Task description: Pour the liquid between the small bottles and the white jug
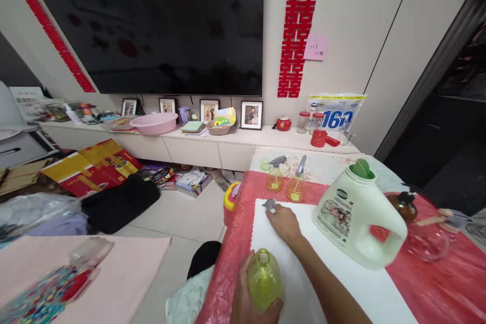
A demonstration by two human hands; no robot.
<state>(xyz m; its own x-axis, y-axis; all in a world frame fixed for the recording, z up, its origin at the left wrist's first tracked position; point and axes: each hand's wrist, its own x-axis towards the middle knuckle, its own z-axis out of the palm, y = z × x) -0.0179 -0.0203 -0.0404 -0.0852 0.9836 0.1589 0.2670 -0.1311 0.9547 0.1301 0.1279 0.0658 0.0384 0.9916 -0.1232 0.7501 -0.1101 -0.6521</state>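
Note:
My left hand (243, 283) is wrapped around a yellow-green see-through spray bottle (265, 281) whose neck is uncapped and faces up. Farther forward, my right hand (285, 224) has its fingers closed on a grey spray head (270, 205), low over the white sheet (304, 263). Two more spray bottles stand behind that hand: an amber one (275, 180) on the left and another amber one (296, 188) on the right, both with grey spray heads fitted. To the right of my forearm stands a large pale green jug (357, 217) with a darker green piece in its mouth.
A red cloth (243, 212) covers the table. At the right are a brown pump bottle (404, 205) and a clear pinkish bowl (425, 243). Along the wall, a low cabinet (193, 147) carries a pink basin (154, 122) and framed photos. A pink table (125, 273) stands lower left.

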